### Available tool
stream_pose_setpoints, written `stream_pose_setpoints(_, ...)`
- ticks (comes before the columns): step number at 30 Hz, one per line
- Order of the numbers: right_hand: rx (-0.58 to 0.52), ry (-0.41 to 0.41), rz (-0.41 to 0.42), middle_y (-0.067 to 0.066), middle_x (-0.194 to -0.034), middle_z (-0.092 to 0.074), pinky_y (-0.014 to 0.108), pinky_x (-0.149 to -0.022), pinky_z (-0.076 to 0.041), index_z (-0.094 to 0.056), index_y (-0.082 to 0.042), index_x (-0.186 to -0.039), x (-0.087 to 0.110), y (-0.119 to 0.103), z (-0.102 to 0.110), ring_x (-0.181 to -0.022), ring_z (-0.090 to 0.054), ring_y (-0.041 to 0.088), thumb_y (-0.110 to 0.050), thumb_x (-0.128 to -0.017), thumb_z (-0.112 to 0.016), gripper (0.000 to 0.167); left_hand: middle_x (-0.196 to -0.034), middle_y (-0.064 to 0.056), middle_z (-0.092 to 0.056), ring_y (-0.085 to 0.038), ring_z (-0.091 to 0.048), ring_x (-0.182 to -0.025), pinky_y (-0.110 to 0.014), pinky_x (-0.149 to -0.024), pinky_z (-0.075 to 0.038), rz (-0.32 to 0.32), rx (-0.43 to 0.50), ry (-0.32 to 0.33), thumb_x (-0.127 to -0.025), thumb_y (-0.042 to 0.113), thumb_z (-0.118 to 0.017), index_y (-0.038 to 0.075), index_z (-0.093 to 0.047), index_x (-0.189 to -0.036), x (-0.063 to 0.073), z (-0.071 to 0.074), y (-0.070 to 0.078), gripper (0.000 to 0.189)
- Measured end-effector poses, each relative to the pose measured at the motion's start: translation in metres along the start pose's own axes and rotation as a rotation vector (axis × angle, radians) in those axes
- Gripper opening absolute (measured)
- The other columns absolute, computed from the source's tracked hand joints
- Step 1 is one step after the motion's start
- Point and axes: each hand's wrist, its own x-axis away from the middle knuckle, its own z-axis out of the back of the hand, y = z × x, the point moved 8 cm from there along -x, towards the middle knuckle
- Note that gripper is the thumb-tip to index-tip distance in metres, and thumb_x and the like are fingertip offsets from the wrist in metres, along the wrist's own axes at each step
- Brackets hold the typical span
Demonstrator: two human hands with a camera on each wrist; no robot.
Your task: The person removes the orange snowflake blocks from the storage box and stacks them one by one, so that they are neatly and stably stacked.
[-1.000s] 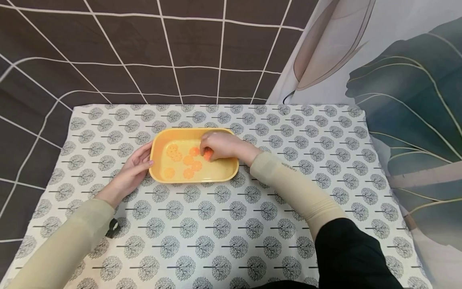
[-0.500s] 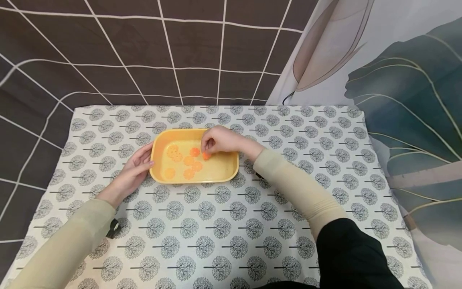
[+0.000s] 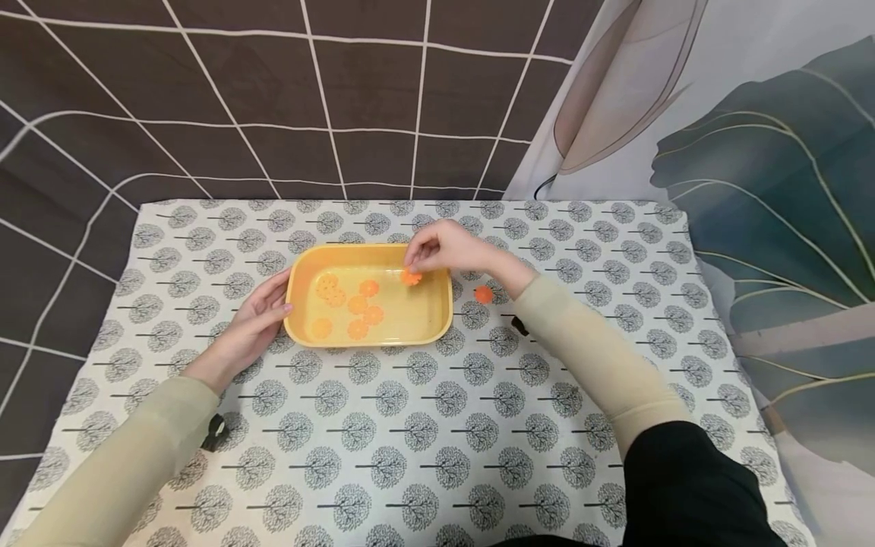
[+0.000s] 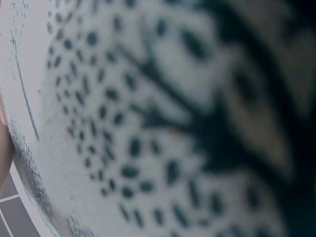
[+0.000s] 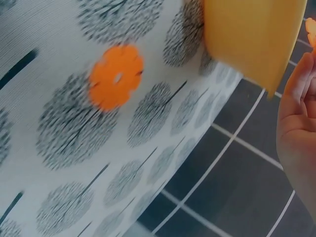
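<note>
Right grip: pinches an orange flower disc [image 3: 411, 277] between thumb and fingertips of the right hand [image 3: 447, 247], just above the tray's 2 o'clock corner.
Left grip: left hand [image 3: 253, 315] flat, fingers straight, resting against the 9 o'clock wall of the yellow tray [image 3: 437, 319].
Head view, tray: six more discs [image 3: 358, 305] lying flat inside, clustered toward 9 o'clock.
Head view, desk: one loose disc [image 3: 483, 294] on the tree-print cloth [image 3: 424, 441], at 3 o'clock of the tray, near but apart.
Left wrist view: blurred cloth pattern only; hand barely in frame.
Right wrist view: loose disc [image 5: 116, 76] flat on cloth, tray wall [image 5: 252, 37] beside it, fingers [image 5: 298, 113] at 3 o'clock.
Handling: probably thin, light, stiff plastic; likely slippery when flat, best pinched at the scalloped edge.
</note>
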Motion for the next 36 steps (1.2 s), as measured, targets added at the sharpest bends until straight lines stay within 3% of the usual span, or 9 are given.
stream_pose_setpoints(11, -0.08, 0.069, -0.069, 0.007, -0.093, -0.08, 0.02, -0.077, -0.064, -0.079, 0.002, -0.1, 0.041, 0.027, 0.035, -0.08, -0.071, 0.009, 0.001, -0.089, -0.081, 0.012, -0.18, -0.012, -0.001, -0.03, -0.003, -0.168, -0.021, -0.134, -0.021, 0.014, -0.012, 0.006, -0.106, -0.003, -0.049, 0.006, -0.015, -0.169, 0.0, -0.001, 0.0, 0.072)
stream_pose_setpoints(18, -0.122, 0.108, -0.109, -0.003, -0.088, -0.08, 0.023, -0.072, -0.064, -0.078, 0.005, -0.101, 0.067, 0.048, 0.052, -0.076, -0.071, 0.01, 0.003, -0.09, -0.079, 0.012, -0.18, -0.012, -0.003, -0.024, -0.008, -0.168, -0.021, -0.134, -0.022, 0.007, -0.011, 0.008, -0.106, -0.002, -0.05, 0.007, -0.018, -0.169, 0.0, 0.0, -0.001, 0.071)
stream_pose_setpoints(23, -0.12, 0.095, -0.181, 0.0, -0.091, -0.081, 0.027, -0.078, -0.067, -0.077, 0.007, -0.105, 0.079, 0.066, 0.053, -0.078, -0.074, 0.012, 0.004, -0.091, -0.077, 0.014, -0.18, -0.012, -0.003, -0.026, -0.006, -0.168, -0.021, -0.134, -0.022, 0.01, -0.018, 0.006, -0.107, -0.001, -0.051, 0.007, -0.017, -0.169, 0.001, 0.0, 0.0, 0.071)
stream_pose_setpoints(28, -0.055, 0.069, -0.259, 0.0, -0.092, -0.08, 0.02, -0.074, -0.063, -0.079, 0.001, -0.107, 0.087, 0.085, 0.047, -0.078, -0.071, 0.01, -0.003, -0.093, -0.078, 0.014, -0.18, -0.012, -0.002, -0.029, -0.004, -0.168, -0.022, -0.135, -0.02, 0.023, -0.027, 0.01, -0.107, 0.0, -0.05, 0.007, -0.016, -0.169, 0.001, 0.0, 0.0, 0.072)
stream_pose_setpoints(36, -0.021, 0.069, -0.288, 0.003, -0.09, -0.08, 0.017, -0.07, -0.059, -0.08, 0.0, -0.105, 0.092, 0.1, 0.041, -0.073, -0.067, 0.009, -0.004, -0.091, -0.08, 0.015, -0.18, -0.012, -0.002, -0.03, -0.003, -0.168, -0.022, -0.135, -0.02, 0.019, -0.024, 0.007, -0.107, -0.001, -0.05, 0.007, -0.015, -0.169, 0.001, 0.0, 0.0, 0.072)
